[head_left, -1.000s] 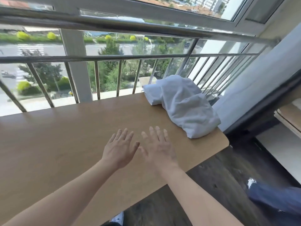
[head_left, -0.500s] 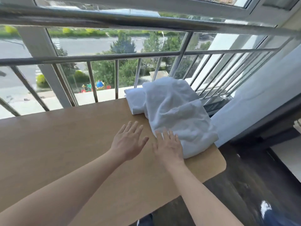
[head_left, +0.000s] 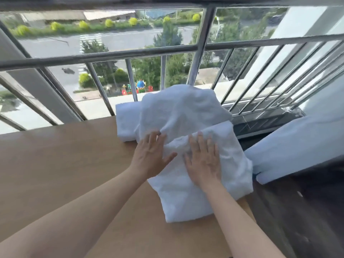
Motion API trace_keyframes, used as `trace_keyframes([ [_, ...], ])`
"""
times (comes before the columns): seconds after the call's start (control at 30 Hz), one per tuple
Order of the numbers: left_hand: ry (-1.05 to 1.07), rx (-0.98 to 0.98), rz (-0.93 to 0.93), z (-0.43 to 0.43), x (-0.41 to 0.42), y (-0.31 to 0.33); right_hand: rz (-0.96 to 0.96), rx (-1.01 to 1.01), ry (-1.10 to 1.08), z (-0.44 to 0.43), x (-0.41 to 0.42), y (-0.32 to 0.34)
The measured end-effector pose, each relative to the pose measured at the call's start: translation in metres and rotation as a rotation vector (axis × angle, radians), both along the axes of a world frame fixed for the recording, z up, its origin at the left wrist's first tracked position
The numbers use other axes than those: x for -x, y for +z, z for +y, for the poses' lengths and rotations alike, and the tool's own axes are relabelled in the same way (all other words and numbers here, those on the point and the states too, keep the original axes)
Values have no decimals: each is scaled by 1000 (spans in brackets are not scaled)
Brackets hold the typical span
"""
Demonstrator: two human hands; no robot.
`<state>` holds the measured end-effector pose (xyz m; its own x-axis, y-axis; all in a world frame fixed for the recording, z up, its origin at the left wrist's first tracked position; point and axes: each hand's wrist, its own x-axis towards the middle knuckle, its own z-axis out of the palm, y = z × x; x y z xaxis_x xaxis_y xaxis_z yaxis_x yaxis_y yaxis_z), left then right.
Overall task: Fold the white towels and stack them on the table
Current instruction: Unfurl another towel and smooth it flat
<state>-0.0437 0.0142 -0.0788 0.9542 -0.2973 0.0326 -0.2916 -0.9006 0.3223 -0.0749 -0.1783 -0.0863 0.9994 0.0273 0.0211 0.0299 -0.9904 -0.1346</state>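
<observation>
The white towels [head_left: 186,112] are lying heaped at the wooden table's [head_left: 55,164] far right corner, toward two o'clock, with a folded towel [head_left: 126,123] sitting at their nine o'clock side. The left hand [head_left: 151,155] is resting flat, fingers straight and together, fingertips touching the heap's edge. The right hand [head_left: 203,162], at its three o'clock, is pressing palm-down on the heap, fingers spread. A metal railing [head_left: 130,53] is running along twelve o'clock.

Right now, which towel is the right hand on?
The nearest towel, at the front of the pile; the right hand lies flat on it. The crumpled towel and the folded towel sit behind.
</observation>
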Motion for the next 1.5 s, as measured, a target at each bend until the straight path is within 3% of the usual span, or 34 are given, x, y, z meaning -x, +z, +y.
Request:
trace_keyframes([
  [0.23,0,131,-43,2,-2,-23,-228,-193,162,-4,-29,-33],
  [0.5,81,140,-34,-9,-2,-23,-303,-162,188,-7,-44,-29],
  [0.67,170,338,36,-4,11,-18,-495,-217,128,-3,-54,-9],
  [0.9,155,554,74,3,17,-6,-608,-384,72,8,-50,29],
  [1.2,6,607,-325,41,1,67,-816,-439,86,52,-37,120],
  [1.5,-37,561,-540,207,77,128,-864,-494,292,213,27,184],
])
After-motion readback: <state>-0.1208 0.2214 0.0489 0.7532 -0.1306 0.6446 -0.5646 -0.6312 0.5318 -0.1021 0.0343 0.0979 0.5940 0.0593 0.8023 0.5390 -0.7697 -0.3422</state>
